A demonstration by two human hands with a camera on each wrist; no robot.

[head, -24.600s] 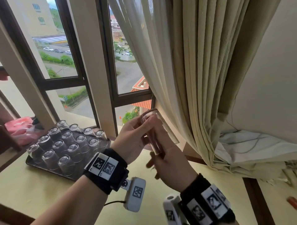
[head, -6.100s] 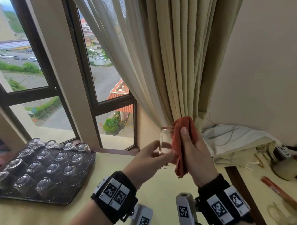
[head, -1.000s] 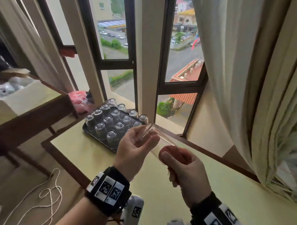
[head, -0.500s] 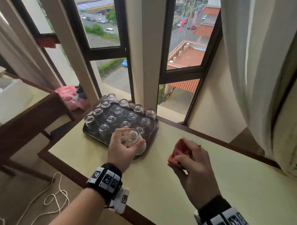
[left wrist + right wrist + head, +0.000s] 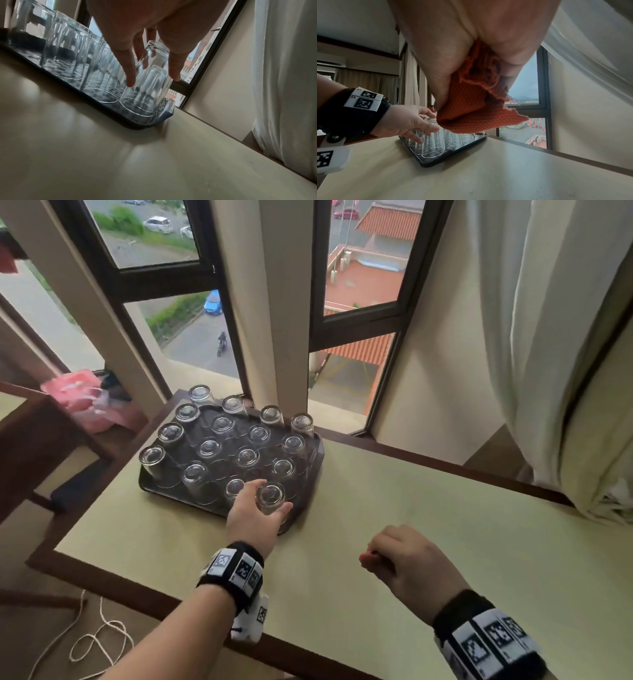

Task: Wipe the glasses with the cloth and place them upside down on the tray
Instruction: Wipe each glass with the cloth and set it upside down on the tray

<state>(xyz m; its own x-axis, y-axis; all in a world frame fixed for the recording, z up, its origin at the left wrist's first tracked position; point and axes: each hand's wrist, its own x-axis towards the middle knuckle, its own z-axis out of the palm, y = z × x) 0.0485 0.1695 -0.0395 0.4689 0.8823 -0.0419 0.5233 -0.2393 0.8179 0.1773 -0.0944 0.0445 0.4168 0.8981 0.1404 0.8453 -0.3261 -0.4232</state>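
A black tray (image 5: pixel 317 460) on the cream table holds several clear glasses, all standing upside down. My left hand (image 5: pixel 274 501) grips one more inverted glass (image 5: pixel 271 494) at the tray's near right corner. In the left wrist view, thumb and fingers (image 5: pixel 127 70) lie on either side of this glass (image 5: pixel 150 86), and its rim stands on the tray's (image 5: pixel 137 125) checkered floor. My right hand (image 5: pixel 376 556) is a fist over the table to the right, bunching the orange cloth (image 5: pixel 474 108). Only a sliver of the cloth (image 5: pixel 367 558) shows in the head view.
The tray sits against the window frame (image 5: pixel 284 337) at the table's far left. A dark wooden desk (image 5: pixel 34 440) with a pink bag (image 5: pixel 78 395) stands left. Curtains (image 5: pixel 565 354) hang at the right. A white cord (image 5: pixel 99 642) lies on the floor.
My left hand has brought the inverted glass down onto the tray's near right corner. My right hand with the cloth has drawn back toward me and closed tighter.
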